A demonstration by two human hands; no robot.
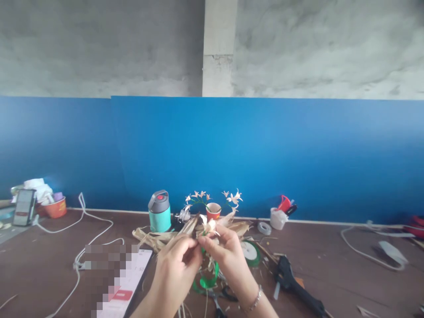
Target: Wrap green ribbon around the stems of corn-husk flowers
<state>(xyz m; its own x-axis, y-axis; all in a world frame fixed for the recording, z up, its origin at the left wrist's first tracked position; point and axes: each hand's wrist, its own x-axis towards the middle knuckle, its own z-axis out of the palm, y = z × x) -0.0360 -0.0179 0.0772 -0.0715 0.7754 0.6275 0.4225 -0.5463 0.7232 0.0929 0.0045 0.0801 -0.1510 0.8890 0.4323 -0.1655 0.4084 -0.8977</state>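
Note:
A cream artificial flower (209, 226) with pointed petals is pinched at its base between my two hands, low in the middle of the head view. My left hand (177, 260) is closed at the base from the left; its fingertips are partly hidden. From the right, my right hand (229, 252) has thumb and forefinger closed just under the petals. A strip of green floral tape (210, 279) dangles below the hands. Behind them lie dried corn husks (152, 238), and a red paper cup (213, 211) holds green stems with similar small flowers (234, 197).
Scissors (217, 304) lie below my hands; a tape roll (250, 252) and a black glue gun (298, 285) are to the right. A turquoise flask (159, 216) stands behind at left. A phone (132, 278) and white cable (79, 256) lie left. A blue partition (212, 150) borders the table.

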